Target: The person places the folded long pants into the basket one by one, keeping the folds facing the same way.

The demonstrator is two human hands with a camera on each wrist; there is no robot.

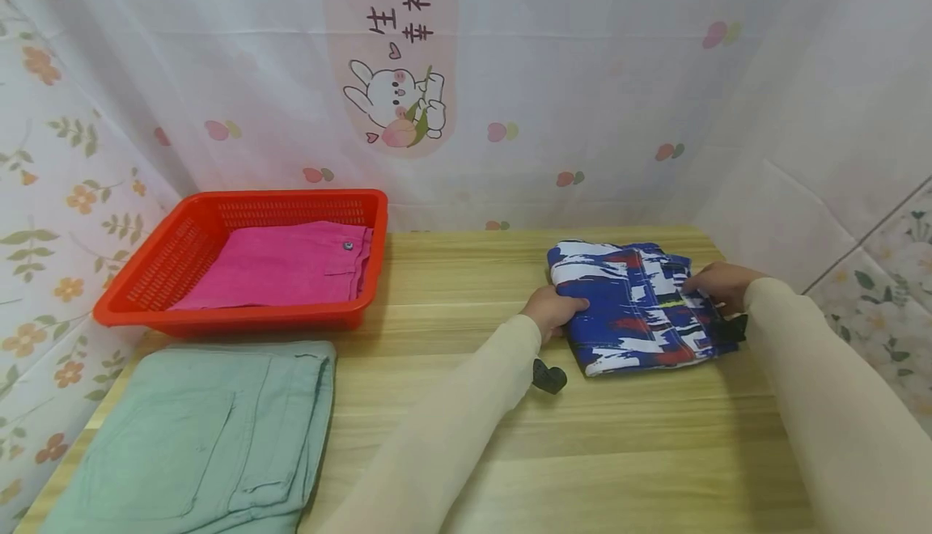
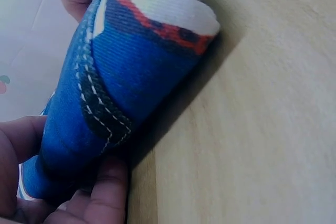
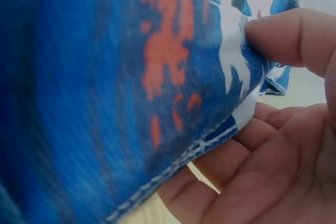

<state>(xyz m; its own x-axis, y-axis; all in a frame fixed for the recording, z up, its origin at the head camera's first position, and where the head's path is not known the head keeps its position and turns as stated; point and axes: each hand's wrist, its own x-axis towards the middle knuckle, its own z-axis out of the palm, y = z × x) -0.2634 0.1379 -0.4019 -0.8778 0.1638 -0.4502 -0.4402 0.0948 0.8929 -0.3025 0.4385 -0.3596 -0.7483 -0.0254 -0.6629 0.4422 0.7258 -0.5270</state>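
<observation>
Folded blue denim pants (image 1: pixel 607 307) with white and red paint-like patches lie at the right of the table in the head view. My left hand (image 1: pixel 551 310) grips their left edge, thumb on top. In the left wrist view the fingers (image 2: pixel 107 192) of that hand tuck under the rolled blue fold (image 2: pixel 142 66). On the opposite edge, my right hand (image 1: pixel 721 285) pinches the cloth. The right wrist view shows its thumb (image 3: pixel 294 38) on top and its other fingers beneath the stitched hem (image 3: pixel 173 166).
A red plastic basket (image 1: pixel 374 275) at the back left holds folded pink pants (image 1: pixel 291 263). In front of it lie folded pale green pants (image 1: pixel 189 437) on the wooden table (image 1: pixel 451 299). Patterned curtains (image 1: pixel 553 97) hang behind and at both sides.
</observation>
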